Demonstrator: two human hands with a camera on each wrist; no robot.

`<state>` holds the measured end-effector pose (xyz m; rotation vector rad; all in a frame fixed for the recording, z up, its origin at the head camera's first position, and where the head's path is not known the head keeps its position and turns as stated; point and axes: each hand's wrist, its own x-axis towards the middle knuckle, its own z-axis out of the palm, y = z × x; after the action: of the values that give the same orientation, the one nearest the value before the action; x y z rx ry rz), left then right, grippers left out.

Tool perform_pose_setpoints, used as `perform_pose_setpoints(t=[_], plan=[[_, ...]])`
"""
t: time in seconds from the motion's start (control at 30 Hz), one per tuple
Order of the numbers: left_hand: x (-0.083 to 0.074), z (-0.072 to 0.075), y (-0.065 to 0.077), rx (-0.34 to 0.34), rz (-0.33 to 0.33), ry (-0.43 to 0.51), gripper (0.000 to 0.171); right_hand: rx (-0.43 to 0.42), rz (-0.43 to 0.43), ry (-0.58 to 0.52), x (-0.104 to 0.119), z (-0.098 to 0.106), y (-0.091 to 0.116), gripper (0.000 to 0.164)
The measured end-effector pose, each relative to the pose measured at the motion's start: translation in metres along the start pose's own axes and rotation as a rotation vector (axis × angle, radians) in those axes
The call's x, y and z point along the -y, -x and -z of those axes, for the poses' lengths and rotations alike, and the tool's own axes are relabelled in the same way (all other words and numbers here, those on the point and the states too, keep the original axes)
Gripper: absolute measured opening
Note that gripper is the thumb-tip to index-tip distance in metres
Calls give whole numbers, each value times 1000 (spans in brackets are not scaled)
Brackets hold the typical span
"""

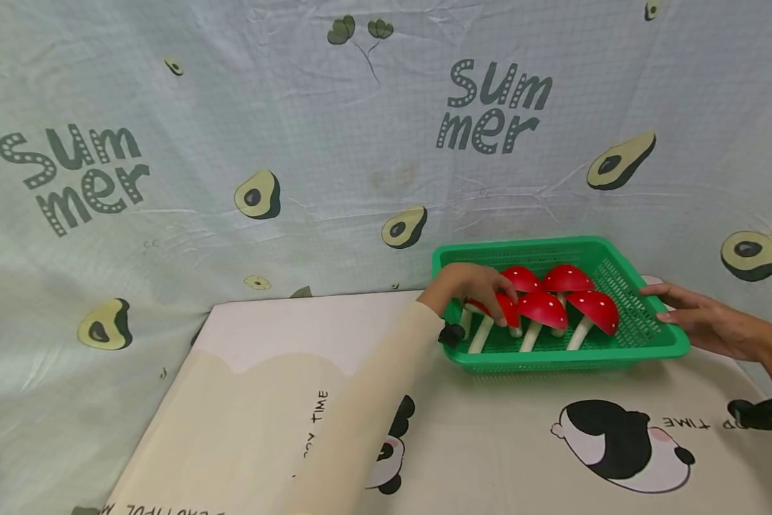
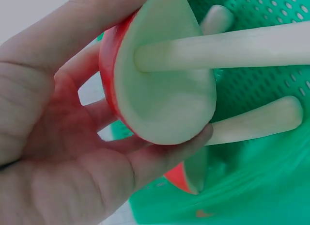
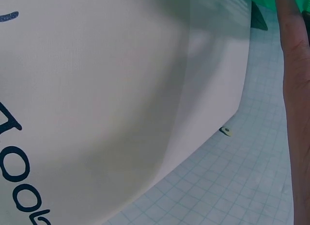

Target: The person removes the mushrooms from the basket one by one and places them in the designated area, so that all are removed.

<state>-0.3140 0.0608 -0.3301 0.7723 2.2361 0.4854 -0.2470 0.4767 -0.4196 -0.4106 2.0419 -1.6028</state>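
A green perforated plastic basket (image 1: 553, 355) stands on the table with several toy mushrooms in it, red caps with white dots and pale stems. Over its left side, my left hand (image 1: 482, 282) holds one toy mushroom (image 2: 167, 104) by the cap. The left wrist view shows the cap's pale hollow underside and the stem pointing away from the palm. My right hand (image 1: 714, 322) touches the basket's right rim with fairly straight fingers. In the right wrist view one extended finger (image 3: 296, 89) reaches toward a green corner; the other fingers are mostly hidden.
The table (image 1: 257, 408) has a pale cover printed with panda and dog drawings and lettering. Behind it hangs a light cloth (image 1: 334, 143) with avocado prints and "summer" lettering. The table's edge (image 3: 193, 147) shows in the right wrist view.
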Motion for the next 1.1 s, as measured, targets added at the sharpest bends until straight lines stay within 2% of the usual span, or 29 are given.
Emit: perform_pose_setpoints(t=[0.1,0.23,0.37,0.5,0.63,0.73,0.9,1.1], plan=[[3,2,9,-49,-94,-6,53,5,0,1,1,0,-1,50],[10,5,22,-142,-218,33,54,-12,-10,15,2,-1,-2,50],[18,3,33,-199,-336,195,49,-37,-24,22,3,-1,-1,49],[26,-3,40,-244,-398,297,47,-42,-28,15,3,-2,1,49],[32,-9,45,-296,-428,312,46,-39,-28,3,4,-3,0,49],[34,-11,49,-323,-424,339,45,-28,-20,-7,4,-3,0,48],[38,-15,55,-379,-379,401,46,-9,4,-19,5,-3,1,48],[41,-19,57,-462,-333,384,50,-40,-38,17,3,-4,1,49]])
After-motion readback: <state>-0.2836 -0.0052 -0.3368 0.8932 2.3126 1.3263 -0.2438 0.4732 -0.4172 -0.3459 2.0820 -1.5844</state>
